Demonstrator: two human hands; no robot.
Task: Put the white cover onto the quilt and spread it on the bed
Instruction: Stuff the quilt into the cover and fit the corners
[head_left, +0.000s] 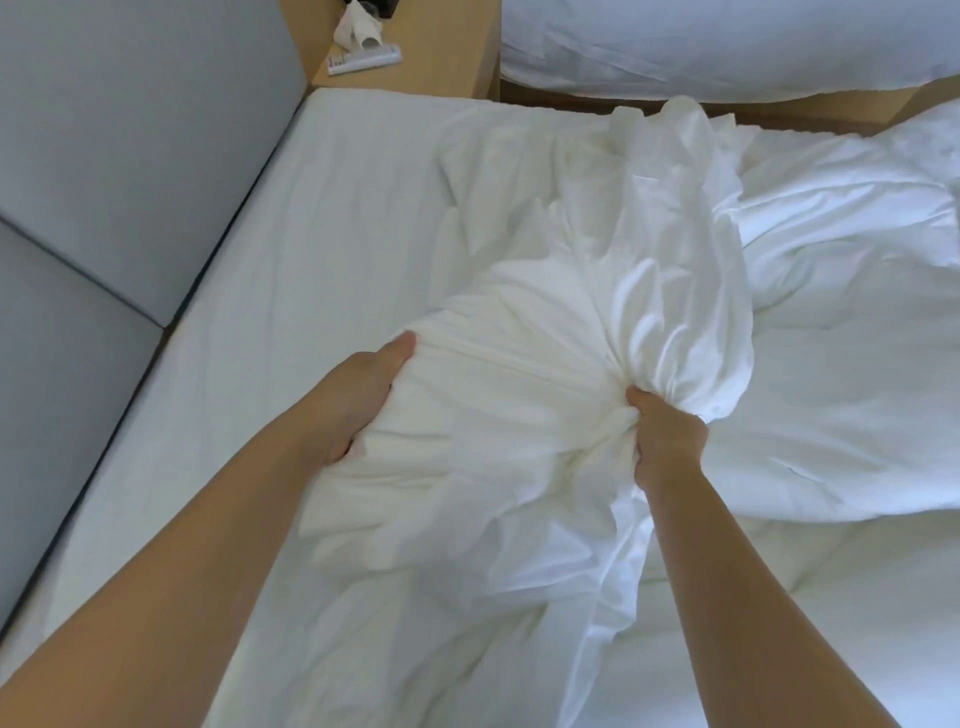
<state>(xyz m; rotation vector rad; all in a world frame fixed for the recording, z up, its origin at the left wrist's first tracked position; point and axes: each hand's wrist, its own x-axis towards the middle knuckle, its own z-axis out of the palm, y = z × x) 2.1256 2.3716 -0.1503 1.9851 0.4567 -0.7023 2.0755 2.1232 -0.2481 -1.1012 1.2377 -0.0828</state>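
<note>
Here both hands clutch the bunched white cover (519, 395): left hand (358, 400) cups its side, right hand (665, 436) fists gathered cloth; the quilt (841, 291) lies rightward, nearer the right hand.

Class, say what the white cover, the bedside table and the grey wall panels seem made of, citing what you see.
The white cover: thin woven cloth, perhaps cotton, matte; it bunches into fine creases. Bedside table: wood or wood-look laminate, pale tan. Grey wall panels: matte, seamed; possibly upholstered.

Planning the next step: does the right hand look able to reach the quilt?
Likely yes, once freed: the quilt lies just beside the right hand, nothing between, but that hand grips the bunched white cover.
</note>
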